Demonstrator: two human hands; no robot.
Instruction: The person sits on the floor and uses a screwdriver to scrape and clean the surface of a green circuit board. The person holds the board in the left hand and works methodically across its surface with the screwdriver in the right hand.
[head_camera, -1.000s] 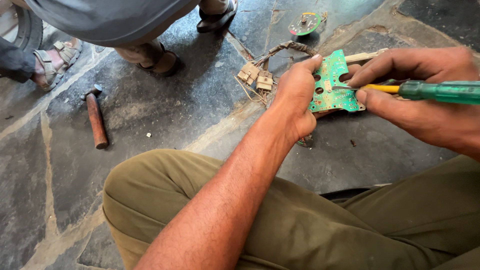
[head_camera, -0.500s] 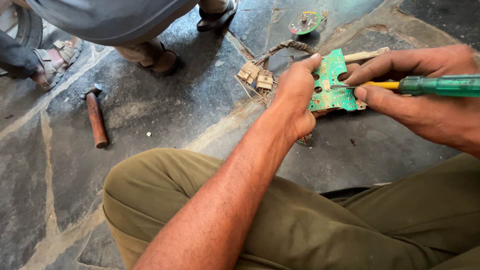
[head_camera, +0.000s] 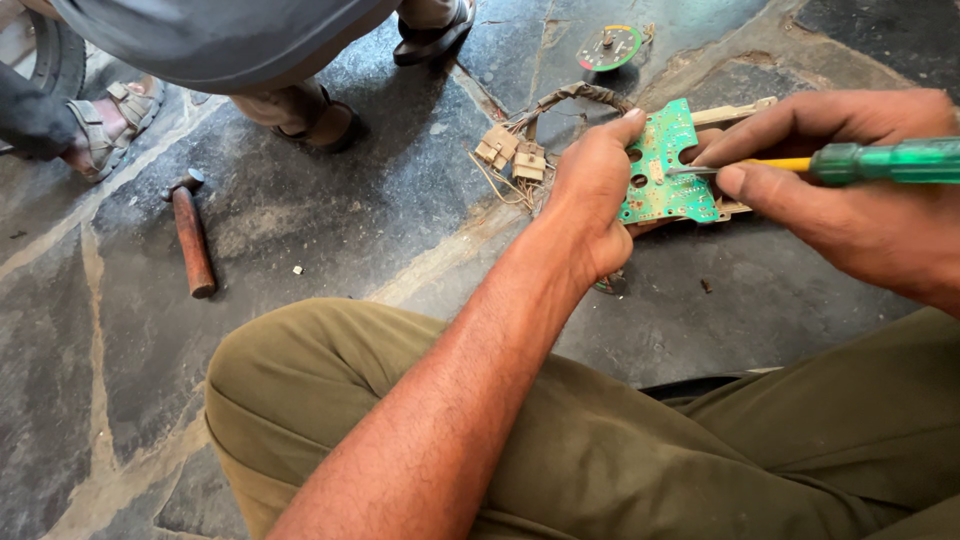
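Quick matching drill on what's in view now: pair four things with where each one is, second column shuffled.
Things:
1. circuit board
2. screwdriver
3. hammer
4. round dial

Places:
A. lying on the stone floor, far left of the hands
B. held in the left hand
C. on the floor beyond the board, top of view
D. held in the right hand, tip on the board

Pairs: 1-B, 2-D, 3-A, 4-C
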